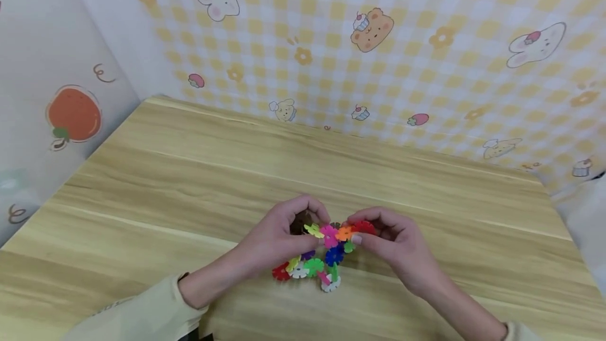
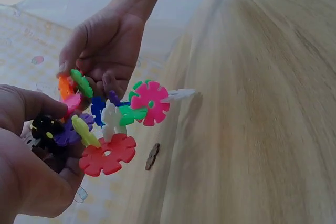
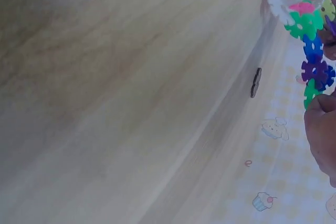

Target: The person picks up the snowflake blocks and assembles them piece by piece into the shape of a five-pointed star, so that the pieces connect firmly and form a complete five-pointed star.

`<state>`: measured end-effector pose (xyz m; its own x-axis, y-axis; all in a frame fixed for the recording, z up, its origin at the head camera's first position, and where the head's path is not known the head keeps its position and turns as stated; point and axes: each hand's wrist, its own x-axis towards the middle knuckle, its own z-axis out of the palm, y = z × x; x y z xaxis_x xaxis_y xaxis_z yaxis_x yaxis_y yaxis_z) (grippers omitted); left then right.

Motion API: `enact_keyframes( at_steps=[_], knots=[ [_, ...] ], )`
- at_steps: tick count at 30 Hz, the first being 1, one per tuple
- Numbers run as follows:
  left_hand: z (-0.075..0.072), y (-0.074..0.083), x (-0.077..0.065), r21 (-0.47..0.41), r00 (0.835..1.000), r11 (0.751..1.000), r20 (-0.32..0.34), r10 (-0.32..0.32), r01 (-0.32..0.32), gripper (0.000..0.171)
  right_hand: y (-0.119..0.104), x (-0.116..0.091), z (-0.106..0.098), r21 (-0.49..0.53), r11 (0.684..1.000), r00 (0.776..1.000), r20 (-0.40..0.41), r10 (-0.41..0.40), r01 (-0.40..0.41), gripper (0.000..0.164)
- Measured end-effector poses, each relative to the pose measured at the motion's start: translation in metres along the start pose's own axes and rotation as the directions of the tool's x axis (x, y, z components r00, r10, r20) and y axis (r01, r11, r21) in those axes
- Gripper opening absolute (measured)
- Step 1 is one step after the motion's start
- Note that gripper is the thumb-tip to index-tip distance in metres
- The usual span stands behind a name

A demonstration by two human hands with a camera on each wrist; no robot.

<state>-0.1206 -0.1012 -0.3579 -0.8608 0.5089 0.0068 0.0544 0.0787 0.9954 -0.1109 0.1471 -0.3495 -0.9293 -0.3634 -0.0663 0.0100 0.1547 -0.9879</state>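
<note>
A joined string of colourful flower-shaped interlocking discs (image 1: 334, 254) is held between both hands above the table. My left hand (image 1: 279, 233) grips it from the left, thumb near a pink disc (image 1: 329, 236). In the left wrist view, black and purple discs (image 2: 74, 129) show by the left palm, and a red disc (image 2: 107, 156) sticks out below. Thumb and fingers of my right hand (image 1: 402, 243) pinch the other end, at an orange disc (image 1: 345, 233) with a red disc (image 1: 364, 227) beside it. Green, white and pink discs (image 3: 304, 23) hang in the right wrist view.
A single dark brown disc (image 2: 152, 156) lies loose on the wood-grain table (image 1: 189, 188), just beyond the hands. Behind the table rises a yellow-checked wall covering (image 1: 322, 88) with cartoon prints. A pale wall (image 1: 28, 67) borders the left side.
</note>
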Motion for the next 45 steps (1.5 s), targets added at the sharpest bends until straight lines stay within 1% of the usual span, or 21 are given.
enact_keyframes(
  at_steps=[2, 4, 7, 9, 13, 17, 22, 24, 26, 29, 31, 33, 36, 37, 39, 40, 42, 44, 45],
  knots=[
    [0.002, 0.002, -0.001, 0.001, 1.0, 1.0, -0.001, 0.0, 0.0, 0.027, -0.001, -0.001, -0.001, 0.038, 0.999, 0.999, 0.0, 0.039, -0.039, 0.02],
    [0.003, 0.003, -0.002, 0.002, 1.0, 1.0, -0.014, -0.006, 0.006, 0.03, -0.001, -0.002, -0.001, 0.079, 0.993, 0.996, 0.007, 0.091, -0.091, 0.019],
    [0.006, 0.005, -0.002, -0.005, 0.999, 1.0, -0.036, -0.019, 0.018, 0.036, -0.001, -0.005, 0.001, 0.111, 0.978, 0.984, 0.002, 0.18, -0.179, 0.02],
    [0.008, 0.005, -0.002, -0.005, 0.998, 0.999, -0.047, -0.032, 0.032, 0.038, -0.002, -0.007, 0.003, 0.122, 0.969, 0.976, -0.007, 0.217, -0.214, 0.023],
    [0.009, 0.006, -0.001, -0.004, 0.996, 0.998, -0.061, -0.062, 0.062, 0.04, -0.002, -0.008, 0.005, 0.123, 0.963, 0.97, -0.02, 0.243, -0.239, 0.027],
    [0.009, 0.005, -0.001, -0.003, 0.996, 0.998, -0.061, -0.062, 0.062, 0.038, -0.001, -0.006, 0.006, 0.109, 0.962, 0.967, -0.016, 0.255, -0.252, 0.031],
    [0.008, 0.003, -0.001, -0.014, 0.997, 0.998, -0.058, -0.058, 0.057, 0.032, -0.002, -0.004, 0.007, 0.09, 0.966, 0.97, -0.017, 0.243, -0.241, 0.035],
    [0.008, 0.002, -0.001, -0.039, 0.996, 0.997, -0.059, -0.072, 0.07, 0.028, -0.004, -0.004, 0.007, 0.091, 0.965, 0.968, -0.033, 0.249, -0.245, 0.035],
    [0.008, 0.002, 0.0, -0.096, 0.992, 0.99, -0.056, -0.109, 0.103, 0.022, -0.007, -0.003, 0.006, 0.095, 0.964, 0.965, -0.06, 0.256, -0.25, 0.032],
    [0.006, -0.001, -0.002, -0.195, 0.983, 0.968, -0.062, -0.173, 0.158, 0.02, -0.009, 0.001, 0.002, 0.111, 0.964, 0.959, -0.125, 0.254, -0.24, 0.03],
    [0.003, -0.003, -0.004, -0.253, 0.975, 0.949, -0.069, -0.211, 0.187, 0.021, -0.007, 0.004, -0.003, 0.119, 0.963, 0.949, -0.176, 0.262, -0.243, 0.033],
    [0.0, -0.005, -0.008, -0.274, 0.97, 0.941, -0.082, -0.228, 0.198, 0.023, -0.002, 0.007, -0.01, 0.108, 0.959, 0.933, -0.223, 0.281, -0.263, 0.037],
    [-0.004, -0.007, -0.014, -0.286, 0.96, 0.931, -0.095, -0.263, 0.226, 0.026, 0.01, 0.009, -0.019, 0.059, 0.937, 0.9, -0.262, 0.348, -0.345, 0.038],
    [-0.005, -0.007, -0.015, -0.284, 0.957, 0.93, -0.102, -0.273, 0.235, 0.028, 0.014, 0.009, -0.021, 0.036, 0.929, 0.892, -0.268, 0.364, -0.368, 0.037],
    [-0.007, -0.008, -0.019, -0.281, 0.948, 0.925, -0.118, -0.297, 0.255, 0.03, 0.021, 0.008, -0.022, -0.008, 0.917, 0.883, -0.272, 0.382, -0.399, 0.034],
    [-0.008, -0.008, -0.02, -0.282, 0.943, 0.922, -0.125, -0.309, 0.264, 0.031, 0.023, 0.008, -0.022, -0.03, 0.917, 0.887, -0.268, 0.377, -0.399, 0.033],
    [-0.009, -0.007, -0.021, -0.286, 0.933, 0.916, -0.143, -0.329, 0.28, 0.033, 0.026, 0.008, -0.019, -0.093, 0.923, 0.904, -0.259, 0.339, -0.373, 0.031],
    [-0.01, -0.005, -0.021, -0.291, 0.921, 0.91, -0.163, -0.353, 0.296, 0.034, 0.026, 0.008, -0.015, -0.192, 0.922, 0.925, -0.251, 0.285, -0.337, 0.032],
    [-0.01, -0.003, -0.02, -0.29, 0.915, 0.907, -0.175, -0.363, 0.305, 0.035, 0.025, 0.008, -0.012, -0.259, 0.914, 0.937, -0.243, 0.251, -0.313, 0.034]
  ],
)
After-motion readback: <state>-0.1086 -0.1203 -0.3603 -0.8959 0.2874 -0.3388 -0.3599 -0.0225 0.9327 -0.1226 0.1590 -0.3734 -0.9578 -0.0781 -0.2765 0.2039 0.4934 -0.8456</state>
